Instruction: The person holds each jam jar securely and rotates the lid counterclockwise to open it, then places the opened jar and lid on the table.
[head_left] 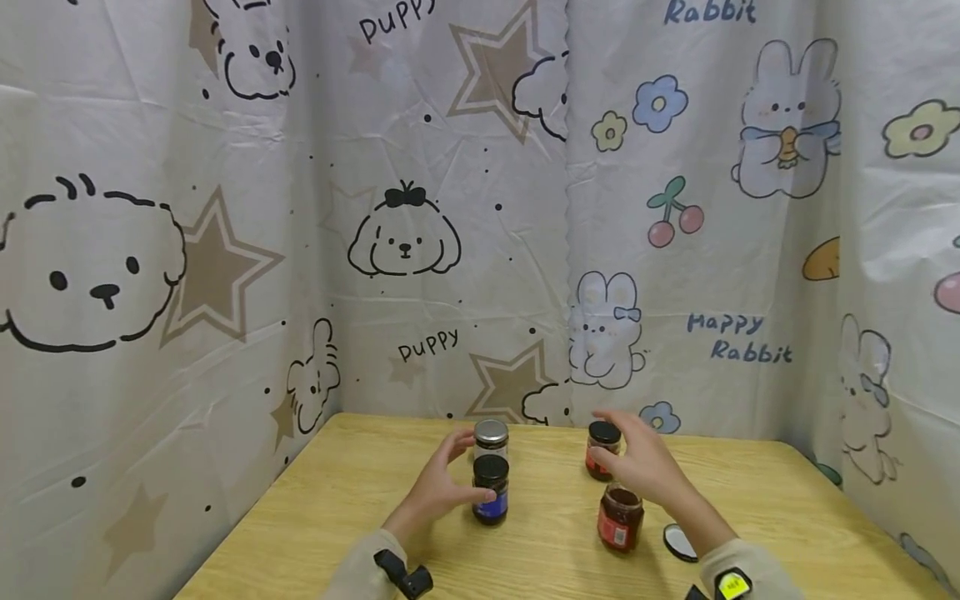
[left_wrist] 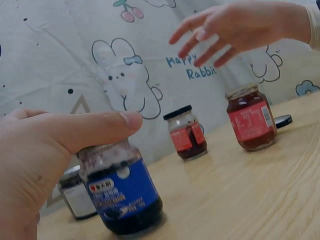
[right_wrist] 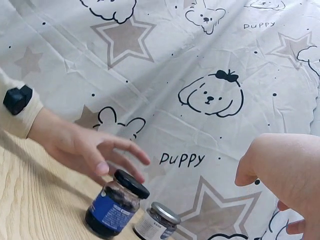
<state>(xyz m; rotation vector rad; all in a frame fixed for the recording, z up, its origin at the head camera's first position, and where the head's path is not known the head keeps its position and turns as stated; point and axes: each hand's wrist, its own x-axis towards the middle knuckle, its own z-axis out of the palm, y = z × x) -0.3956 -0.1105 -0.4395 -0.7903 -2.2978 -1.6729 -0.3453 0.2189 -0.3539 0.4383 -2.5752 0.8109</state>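
Note:
My left hand (head_left: 437, 490) is beside a dark jar with a blue label and black lid (head_left: 491, 500), thumb and fingers spread around the lid's height; whether it touches is hard to tell. Right behind that jar stands a silver-lidded jar (head_left: 492, 433) with a pale label. Over on the right, my right hand (head_left: 647, 465) hovers with parted fingers, holding nothing, above and beside two red-labelled jars. The nearer red-labelled jar (left_wrist: 251, 122) is lidless and full of dark red contents. Its neighbour, a partly filled red-labelled jar (left_wrist: 185, 135), wears a black lid.
A loose round lid (head_left: 678, 542) lies on the wooden table (head_left: 547, 558), right of the lidless jar and near my right forearm. Printed curtains (head_left: 465, 317) hang behind the table and along both sides.

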